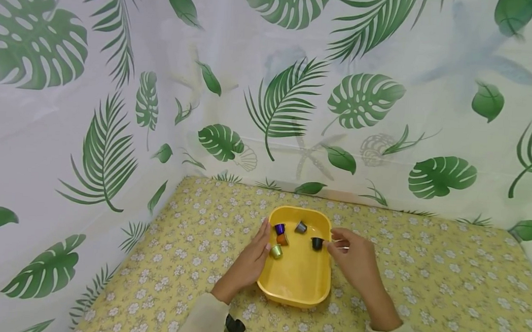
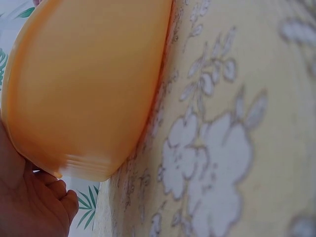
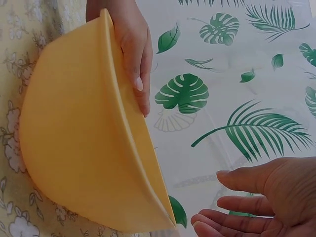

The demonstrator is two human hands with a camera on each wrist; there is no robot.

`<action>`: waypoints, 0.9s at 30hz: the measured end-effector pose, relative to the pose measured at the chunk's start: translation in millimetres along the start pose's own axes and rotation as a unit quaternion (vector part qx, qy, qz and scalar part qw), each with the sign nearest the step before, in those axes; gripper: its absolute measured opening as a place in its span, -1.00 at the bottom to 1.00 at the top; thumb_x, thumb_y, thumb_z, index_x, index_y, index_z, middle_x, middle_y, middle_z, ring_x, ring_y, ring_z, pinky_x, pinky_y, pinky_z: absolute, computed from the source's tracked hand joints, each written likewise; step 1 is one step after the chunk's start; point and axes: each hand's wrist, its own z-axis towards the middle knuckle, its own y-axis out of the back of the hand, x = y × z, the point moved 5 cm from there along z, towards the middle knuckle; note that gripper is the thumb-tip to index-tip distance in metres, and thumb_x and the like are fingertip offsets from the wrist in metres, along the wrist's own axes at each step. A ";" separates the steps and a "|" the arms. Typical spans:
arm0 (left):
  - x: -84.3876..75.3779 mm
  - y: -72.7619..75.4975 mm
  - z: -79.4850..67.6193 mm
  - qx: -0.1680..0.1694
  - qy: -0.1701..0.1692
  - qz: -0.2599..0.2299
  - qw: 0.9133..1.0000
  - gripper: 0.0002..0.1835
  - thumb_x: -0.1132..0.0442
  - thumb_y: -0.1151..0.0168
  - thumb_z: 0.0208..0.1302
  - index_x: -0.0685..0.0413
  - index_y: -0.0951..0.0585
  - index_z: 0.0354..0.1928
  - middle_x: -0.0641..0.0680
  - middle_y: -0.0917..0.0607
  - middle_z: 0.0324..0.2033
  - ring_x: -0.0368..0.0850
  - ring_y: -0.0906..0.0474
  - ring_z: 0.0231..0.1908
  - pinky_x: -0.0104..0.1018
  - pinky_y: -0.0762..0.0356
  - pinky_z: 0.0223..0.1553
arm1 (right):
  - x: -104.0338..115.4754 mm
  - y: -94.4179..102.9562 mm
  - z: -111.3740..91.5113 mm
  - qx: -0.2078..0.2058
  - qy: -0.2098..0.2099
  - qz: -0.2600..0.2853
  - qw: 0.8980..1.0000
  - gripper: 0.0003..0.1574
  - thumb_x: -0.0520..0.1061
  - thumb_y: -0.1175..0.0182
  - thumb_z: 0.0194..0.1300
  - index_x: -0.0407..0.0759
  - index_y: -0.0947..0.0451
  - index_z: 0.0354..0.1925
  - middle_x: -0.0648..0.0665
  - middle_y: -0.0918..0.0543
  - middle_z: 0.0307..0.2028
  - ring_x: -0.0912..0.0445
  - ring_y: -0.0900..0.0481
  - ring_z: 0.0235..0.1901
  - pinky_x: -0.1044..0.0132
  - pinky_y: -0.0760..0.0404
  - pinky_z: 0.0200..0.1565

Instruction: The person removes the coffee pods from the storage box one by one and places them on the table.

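A yellow basin (image 1: pixel 292 289) sits on the flowered cloth. Inside, against the left side, lie a blue coffee capsule (image 1: pixel 280 229), an orange one (image 1: pixel 282 239) and a green one (image 1: pixel 276 251). A grey capsule (image 1: pixel 301 227) lies near the far end, and a black capsule (image 1: pixel 317 244) is by the right wall. My left hand (image 1: pixel 252 256) holds the basin's left rim, thumb over the edge and other fingers outside. My right hand (image 1: pixel 354 255) hovers at the right rim beside the black capsule; in the right wrist view its loosely bent fingers (image 3: pixel 237 222) hold nothing.
Yellow flowered cloth (image 1: pixel 445 299) spreads around the basin. A white leaf-printed sheet (image 1: pixel 233 103) stands behind it and along the left side. Black wrist mounts (image 1: pixel 235 327) show at both sleeves.
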 end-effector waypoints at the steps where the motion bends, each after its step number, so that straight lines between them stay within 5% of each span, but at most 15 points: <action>1: 0.1 -0.1 0.0 0.000 0.001 0.000 1.000 -0.40 0.18 0.33 0.70 0.13 0.15 0.62 -0.13 0.32 0.60 -0.12 0.29 0.58 -0.01 0.10 0.54 | -0.1 -1.5 0.2 -0.001 0.002 0.002 1.000 -0.49 -0.14 -0.35 0.38 -0.35 -0.58 0.21 -0.34 -0.69 -0.01 -0.13 -0.69 -0.08 0.07 -0.75 -0.10; 27: -1.2 0.3 -1.2 0.000 -0.001 0.009 1.000 -0.39 0.19 0.31 0.70 0.14 0.16 0.62 -0.10 0.32 0.60 -0.07 0.26 0.58 0.01 0.08 0.53 | 25.6 -38.4 6.5 0.052 0.047 -0.036 0.997 -0.56 -0.15 -0.40 0.31 -0.31 -0.65 0.11 -0.26 -0.74 -0.09 -0.04 -0.70 -0.20 0.09 -0.73 -0.18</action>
